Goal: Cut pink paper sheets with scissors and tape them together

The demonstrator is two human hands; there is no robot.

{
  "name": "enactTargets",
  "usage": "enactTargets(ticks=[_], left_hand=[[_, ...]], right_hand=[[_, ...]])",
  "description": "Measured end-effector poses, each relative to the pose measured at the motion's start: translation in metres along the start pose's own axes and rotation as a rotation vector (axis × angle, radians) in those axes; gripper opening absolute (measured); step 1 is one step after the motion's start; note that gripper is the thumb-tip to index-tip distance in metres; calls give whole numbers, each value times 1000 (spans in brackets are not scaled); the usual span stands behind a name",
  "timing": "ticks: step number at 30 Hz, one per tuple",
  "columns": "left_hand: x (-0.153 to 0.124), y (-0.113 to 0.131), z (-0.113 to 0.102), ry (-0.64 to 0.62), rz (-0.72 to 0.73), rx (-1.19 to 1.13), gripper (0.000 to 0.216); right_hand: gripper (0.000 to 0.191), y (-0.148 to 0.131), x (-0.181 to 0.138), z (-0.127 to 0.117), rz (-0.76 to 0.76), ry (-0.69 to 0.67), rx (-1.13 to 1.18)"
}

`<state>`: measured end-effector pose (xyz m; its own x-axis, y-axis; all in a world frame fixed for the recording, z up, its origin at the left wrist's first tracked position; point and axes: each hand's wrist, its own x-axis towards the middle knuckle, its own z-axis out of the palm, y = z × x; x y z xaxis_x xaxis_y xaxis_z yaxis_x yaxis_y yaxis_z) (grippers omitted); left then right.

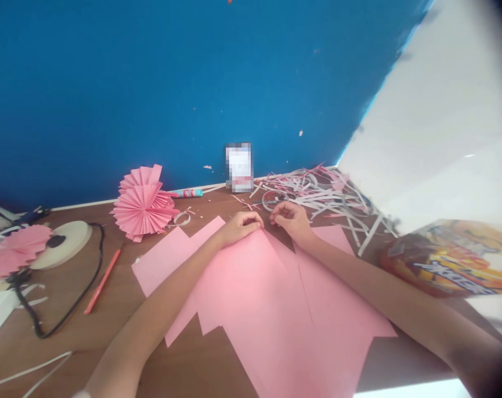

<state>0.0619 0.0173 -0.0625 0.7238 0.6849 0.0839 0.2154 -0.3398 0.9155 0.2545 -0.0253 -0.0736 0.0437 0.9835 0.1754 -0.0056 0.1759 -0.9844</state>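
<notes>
A large sheet of pink paper (267, 293) lies slanted over other pink sheets on the brown table. At its far corner, my left hand (243, 226) pinches the paper between thumb and curled fingers. Just right of that corner is my right hand (292, 221), its fingers bent in toward the thumb. Nothing shows between those fingertips, and they look apart from the corner. Beneath my right forearm spreads another pink sheet (329, 240). More pink sheets (163, 257) stick out past my left forearm.
Pleated pink paper rosettes (143, 207) stand at the back left. A red pen (102, 282) lies near a black cord (97, 265) and a white round object (70, 243). Paper strips (329, 193) pile up by the blue wall, right of a blurred phone-like screen (239, 166). A printed packet (453, 260) is at right.
</notes>
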Motion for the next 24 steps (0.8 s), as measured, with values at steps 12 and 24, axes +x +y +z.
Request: enactTargets(ticks=[12, 24], left_hand=[[-1, -1, 3, 34, 17, -56, 21], [-3, 5, 8, 227, 33, 5, 27]], right_hand=[[22, -3, 0, 2, 6, -160, -61], [27, 3, -4, 3, -125, -157, -410]])
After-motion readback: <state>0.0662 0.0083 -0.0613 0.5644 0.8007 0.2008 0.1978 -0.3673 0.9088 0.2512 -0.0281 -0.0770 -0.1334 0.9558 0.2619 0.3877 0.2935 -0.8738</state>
